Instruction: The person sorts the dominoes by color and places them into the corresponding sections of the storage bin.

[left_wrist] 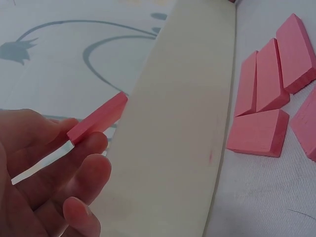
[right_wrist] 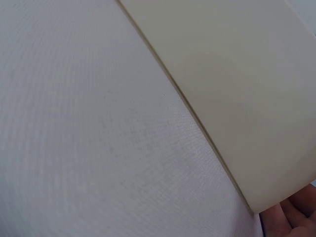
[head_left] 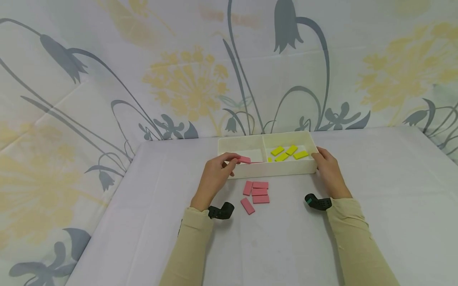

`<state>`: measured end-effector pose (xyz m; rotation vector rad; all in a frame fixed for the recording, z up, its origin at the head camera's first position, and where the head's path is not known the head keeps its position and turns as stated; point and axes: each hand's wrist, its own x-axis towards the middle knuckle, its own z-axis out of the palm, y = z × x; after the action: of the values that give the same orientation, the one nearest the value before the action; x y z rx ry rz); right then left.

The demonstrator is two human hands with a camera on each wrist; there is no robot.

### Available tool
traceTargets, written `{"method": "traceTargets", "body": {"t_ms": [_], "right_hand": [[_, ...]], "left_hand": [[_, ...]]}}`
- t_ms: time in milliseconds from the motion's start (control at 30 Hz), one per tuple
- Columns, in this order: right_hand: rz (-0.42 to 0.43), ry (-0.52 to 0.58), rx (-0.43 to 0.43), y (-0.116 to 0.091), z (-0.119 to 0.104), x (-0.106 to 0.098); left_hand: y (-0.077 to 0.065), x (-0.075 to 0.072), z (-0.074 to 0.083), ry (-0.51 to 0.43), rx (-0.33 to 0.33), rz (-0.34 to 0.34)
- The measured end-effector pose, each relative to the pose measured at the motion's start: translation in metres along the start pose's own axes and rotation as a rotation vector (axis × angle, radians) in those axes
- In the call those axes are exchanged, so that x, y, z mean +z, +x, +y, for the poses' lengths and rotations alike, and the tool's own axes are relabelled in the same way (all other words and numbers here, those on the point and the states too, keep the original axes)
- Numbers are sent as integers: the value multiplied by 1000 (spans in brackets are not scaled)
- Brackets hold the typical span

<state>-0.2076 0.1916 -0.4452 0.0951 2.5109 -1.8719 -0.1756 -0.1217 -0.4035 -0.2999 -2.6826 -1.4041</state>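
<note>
My left hand [head_left: 217,173] pinches a pink rectangular block [head_left: 244,159] between thumb and fingers, over the front rim of the left compartment of a white two-part box [head_left: 275,169]. In the left wrist view that block [left_wrist: 98,117] tilts upward beside the box's outer wall [left_wrist: 168,118]. My right hand [head_left: 330,171] grips the box's right end, thumb at the rim; its fingers [right_wrist: 291,217] show only partly past the corner in the right wrist view. Several yellow blocks [head_left: 281,157] lie in the right compartment. A pink sliver shows behind the front wall on the left.
Several pink blocks [head_left: 260,192] lie loosely grouped on the white tablecloth [head_left: 286,246] in front of the box, between my forearms. Behind the box rises a flower-patterned cloth backdrop [head_left: 200,79]. Black camera mounts [head_left: 221,211] sit on both wrists.
</note>
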Motion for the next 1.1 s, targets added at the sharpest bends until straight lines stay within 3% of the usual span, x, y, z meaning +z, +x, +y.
{"method": "traceTargets", "body": {"t_ms": [733,967,1100], "right_hand": [[-5,-2,-22,0,0,-1],[-11,-2,0,0,0,-1],[-10,-7,-10,0,1,-1]], "left_hand": [[1,0,2,17,-47,-49],[0,0,2,-75,-92,-121],[0,2,1,-102,-108,-125]]}}
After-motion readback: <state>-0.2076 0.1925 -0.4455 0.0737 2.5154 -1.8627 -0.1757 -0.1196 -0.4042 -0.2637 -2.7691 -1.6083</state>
